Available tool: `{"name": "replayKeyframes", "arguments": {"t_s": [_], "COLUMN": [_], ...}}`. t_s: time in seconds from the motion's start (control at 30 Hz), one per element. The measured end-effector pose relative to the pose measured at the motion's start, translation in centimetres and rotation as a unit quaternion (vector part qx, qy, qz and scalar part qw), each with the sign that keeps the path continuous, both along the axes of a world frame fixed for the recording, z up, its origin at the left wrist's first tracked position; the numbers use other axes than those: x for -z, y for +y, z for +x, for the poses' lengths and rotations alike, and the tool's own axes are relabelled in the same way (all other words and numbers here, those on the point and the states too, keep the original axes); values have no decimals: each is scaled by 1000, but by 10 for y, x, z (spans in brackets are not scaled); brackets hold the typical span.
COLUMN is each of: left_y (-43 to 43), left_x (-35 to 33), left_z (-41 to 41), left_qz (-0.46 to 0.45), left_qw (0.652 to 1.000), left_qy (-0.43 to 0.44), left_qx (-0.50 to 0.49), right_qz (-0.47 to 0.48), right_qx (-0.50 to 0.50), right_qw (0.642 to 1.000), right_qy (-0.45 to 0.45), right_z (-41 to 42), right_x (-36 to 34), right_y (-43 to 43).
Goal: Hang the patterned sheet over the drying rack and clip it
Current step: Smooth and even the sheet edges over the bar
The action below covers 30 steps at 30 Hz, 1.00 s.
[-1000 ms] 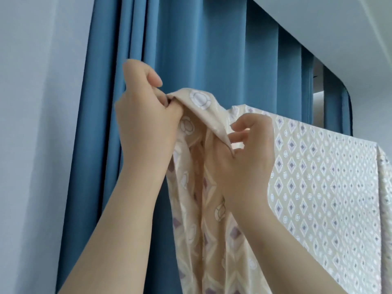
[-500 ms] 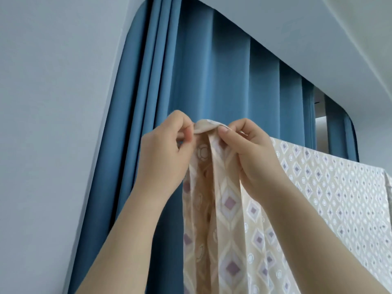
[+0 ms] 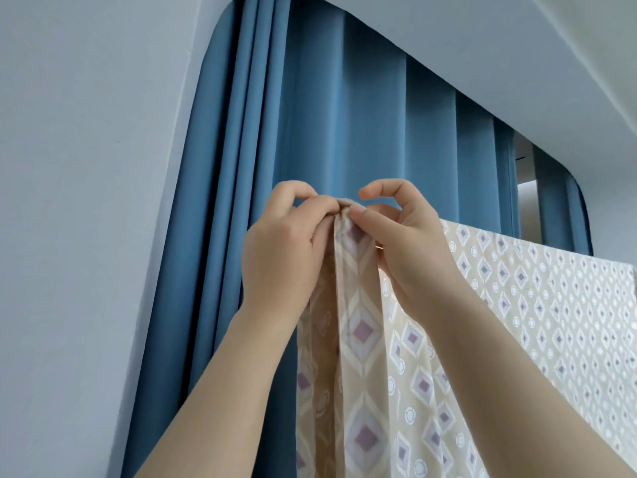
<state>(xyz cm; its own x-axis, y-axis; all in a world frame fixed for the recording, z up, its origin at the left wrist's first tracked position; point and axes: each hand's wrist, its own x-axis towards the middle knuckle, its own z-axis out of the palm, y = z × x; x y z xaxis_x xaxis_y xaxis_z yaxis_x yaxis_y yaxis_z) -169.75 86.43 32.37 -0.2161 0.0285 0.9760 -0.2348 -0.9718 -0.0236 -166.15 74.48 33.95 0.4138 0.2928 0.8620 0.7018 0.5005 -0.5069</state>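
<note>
The patterned sheet (image 3: 517,305), beige with purple diamonds and white circles, hangs over a high bar that it hides; only a small pale bit of the rack (image 3: 379,247) shows by my right thumb. Its left end is bunched into long folds (image 3: 358,339) that hang straight down. My left hand (image 3: 279,250) pinches the top of the bunched corner from the left. My right hand (image 3: 403,243) pinches the same fold from the right with thumb and middle finger, its index finger raised and curled above. No clip is in view.
A blue pleated curtain (image 3: 310,139) hangs right behind the sheet. A grey wall (image 3: 86,201) stands to the left and a white ceiling soffit (image 3: 482,46) runs overhead. A narrow bright gap (image 3: 524,174) shows between curtain panels at far right.
The bunched corner was spread between my hands a second ago; both hands have drawn together and now pinch it tight at the top. The view has tilted upward.
</note>
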Motion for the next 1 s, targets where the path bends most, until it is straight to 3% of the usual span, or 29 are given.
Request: {"name": "replayKeyframes", "arguments": {"t_s": [0.13,0.23,0.33,0.37,0.43,0.53,0.6,0.7,0.77,0.87,1.0], "left_y": [2,1,3,5,12,20,26,31,30,19,10], "left_x": [-1,-9,-18,-16,-8,8,13,22,40,65,76], "left_z": [-17,-42,-50,-46,-36,-19,-10,6,20,44,72], "left_qz": [29,58,-30,-85,-185,-279,-324,-348,-334,-310,-272], "left_qw": [996,995,990,971,900,787,763,759,740,690,665], "left_qy": [-5,-24,134,215,334,400,358,345,430,542,587], "left_qx": [-83,-77,14,65,210,377,429,429,396,367,374], "right_qz": [-14,-22,-60,-79,-102,-83,-72,-65,-79,-180,-262], "right_qx": [-10,-40,-27,-16,18,53,58,132,218,357,400], "right_qw": [1000,998,997,995,993,995,994,985,969,912,871], "right_qy": [-23,-45,-49,-53,-57,-4,56,92,87,92,111], "right_z": [-1,-5,-10,-9,-7,5,16,40,58,82,106], "right_x": [4,3,1,2,4,10,14,27,39,57,72], "right_y": [-2,1,7,10,18,29,33,34,32,24,8]}}
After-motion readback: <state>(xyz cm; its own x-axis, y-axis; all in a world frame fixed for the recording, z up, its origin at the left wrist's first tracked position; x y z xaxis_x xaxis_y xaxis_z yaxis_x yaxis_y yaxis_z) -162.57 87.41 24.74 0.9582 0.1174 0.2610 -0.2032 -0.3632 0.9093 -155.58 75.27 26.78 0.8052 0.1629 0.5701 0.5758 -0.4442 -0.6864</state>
